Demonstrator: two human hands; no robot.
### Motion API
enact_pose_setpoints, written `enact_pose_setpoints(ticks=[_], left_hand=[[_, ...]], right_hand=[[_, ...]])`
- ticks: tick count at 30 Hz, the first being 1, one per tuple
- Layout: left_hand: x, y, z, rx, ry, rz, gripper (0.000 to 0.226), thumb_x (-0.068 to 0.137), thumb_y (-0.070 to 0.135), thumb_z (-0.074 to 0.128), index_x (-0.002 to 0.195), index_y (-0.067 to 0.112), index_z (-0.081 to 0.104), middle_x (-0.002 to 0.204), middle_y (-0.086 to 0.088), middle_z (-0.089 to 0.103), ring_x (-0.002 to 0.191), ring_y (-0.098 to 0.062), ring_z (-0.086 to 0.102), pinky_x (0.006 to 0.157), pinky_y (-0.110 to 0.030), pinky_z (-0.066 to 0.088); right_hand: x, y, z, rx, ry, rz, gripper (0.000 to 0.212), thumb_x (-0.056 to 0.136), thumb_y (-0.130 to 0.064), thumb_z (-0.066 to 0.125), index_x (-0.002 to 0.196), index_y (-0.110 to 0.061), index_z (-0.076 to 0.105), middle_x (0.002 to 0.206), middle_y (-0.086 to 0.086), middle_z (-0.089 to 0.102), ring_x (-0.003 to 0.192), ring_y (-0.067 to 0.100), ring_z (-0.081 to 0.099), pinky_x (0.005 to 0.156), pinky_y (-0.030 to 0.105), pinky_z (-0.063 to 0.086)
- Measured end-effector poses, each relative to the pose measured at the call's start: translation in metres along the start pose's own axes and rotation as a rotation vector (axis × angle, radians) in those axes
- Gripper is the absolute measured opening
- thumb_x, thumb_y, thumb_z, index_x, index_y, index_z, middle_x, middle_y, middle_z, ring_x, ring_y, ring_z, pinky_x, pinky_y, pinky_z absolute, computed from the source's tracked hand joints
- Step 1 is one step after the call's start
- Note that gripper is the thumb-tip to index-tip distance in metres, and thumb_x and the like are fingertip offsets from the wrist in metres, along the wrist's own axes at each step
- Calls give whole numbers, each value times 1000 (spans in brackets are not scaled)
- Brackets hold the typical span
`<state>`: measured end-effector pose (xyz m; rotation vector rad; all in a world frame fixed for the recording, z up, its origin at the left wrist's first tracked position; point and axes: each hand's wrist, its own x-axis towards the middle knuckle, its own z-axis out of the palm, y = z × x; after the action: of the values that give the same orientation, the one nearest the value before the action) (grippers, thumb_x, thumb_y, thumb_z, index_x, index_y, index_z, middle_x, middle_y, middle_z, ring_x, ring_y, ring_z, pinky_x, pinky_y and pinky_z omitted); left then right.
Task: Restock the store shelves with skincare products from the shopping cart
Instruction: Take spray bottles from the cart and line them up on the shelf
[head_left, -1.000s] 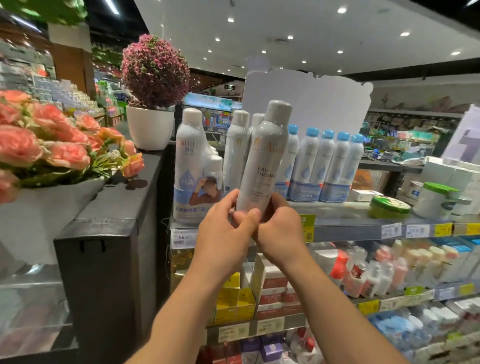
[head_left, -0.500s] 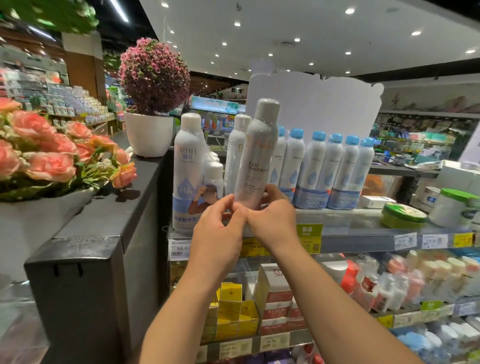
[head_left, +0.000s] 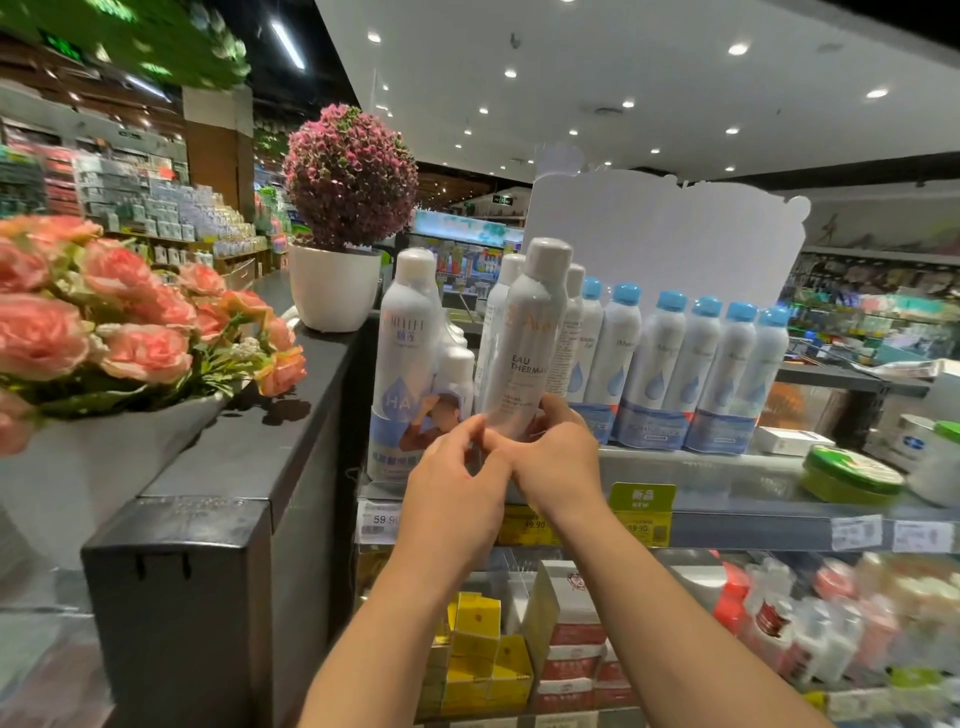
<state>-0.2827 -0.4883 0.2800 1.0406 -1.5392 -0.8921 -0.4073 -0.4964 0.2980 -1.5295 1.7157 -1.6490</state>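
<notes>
A tall white thermal-water spray can (head_left: 527, 338) with a grey-white cap stands nearly upright at the front of the top shelf (head_left: 727, 488). My right hand (head_left: 558, 457) wraps its base from the right. My left hand (head_left: 454, 488) pinches the base from the left with thumb and fingertips. Behind the can stand more white spray cans (head_left: 501, 312). A larger white bottle pack (head_left: 410, 364) with a blue "HA" label sits to its left. A row of blue-capped spray cans (head_left: 691, 374) stands to its right. The shopping cart is out of view.
A black counter (head_left: 223, 499) on the left carries a pink rose arrangement (head_left: 119, 312) and a potted pink flower ball (head_left: 348, 208). Green-lidded jars (head_left: 852, 475) sit at the shelf's right. Lower shelves hold yellow boxes (head_left: 483, 660), red-and-white boxes (head_left: 571, 639) and small bottles.
Both hands have carried the spray can forward and down to the top shelf, among the other cans. The camera has moved closer to the shelf.
</notes>
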Motion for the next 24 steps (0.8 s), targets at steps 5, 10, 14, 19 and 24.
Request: enact_pose_setpoints(ticks=[5, 10, 14, 19, 24], left_hand=[[0, -1, 0, 99, -19, 20, 49, 99, 42, 58, 147, 33, 53, 141, 12, 58, 124, -5, 52, 106, -28, 45], [1, -1, 1, 132, -36, 26, 52, 100, 40, 57, 150, 29, 49, 146, 10, 52, 121, 0, 45, 107, -26, 40], [2, -3, 2, 168, -48, 24, 52, 100, 41, 56, 151, 29, 48, 148, 8, 50, 125, -5, 47, 113, -33, 44], [3, -6, 4, 221, -51, 46, 53, 102, 45, 53, 152, 29, 46, 150, 8, 47, 131, -7, 45, 108, -26, 39], [3, -7, 6, 216, -73, 41, 54, 104, 44, 51, 155, 29, 42, 152, 8, 43, 122, -1, 40, 82, -5, 33]], right_hand=[[4, 11, 3, -26, -1, 17, 40, 77, -18, 88, 109, -28, 67, 101, -5, 72, 88, 7, 71, 65, 15, 57], [7, 17, 4, -45, -30, 37, 42, 80, -21, 87, 116, -29, 66, 107, -8, 72, 95, 9, 71, 74, 22, 60], [9, 20, 5, -78, -27, 31, 43, 81, -24, 86, 114, -32, 59, 110, -7, 69, 99, 9, 68, 77, 21, 58], [7, 24, 11, -137, 0, 18, 54, 85, -28, 83, 130, -27, 53, 121, -3, 61, 108, 13, 62, 95, 36, 59], [3, 20, 12, -86, 15, 26, 52, 92, -26, 75, 137, -25, 51, 125, 0, 58, 114, 18, 61, 98, 41, 57]])
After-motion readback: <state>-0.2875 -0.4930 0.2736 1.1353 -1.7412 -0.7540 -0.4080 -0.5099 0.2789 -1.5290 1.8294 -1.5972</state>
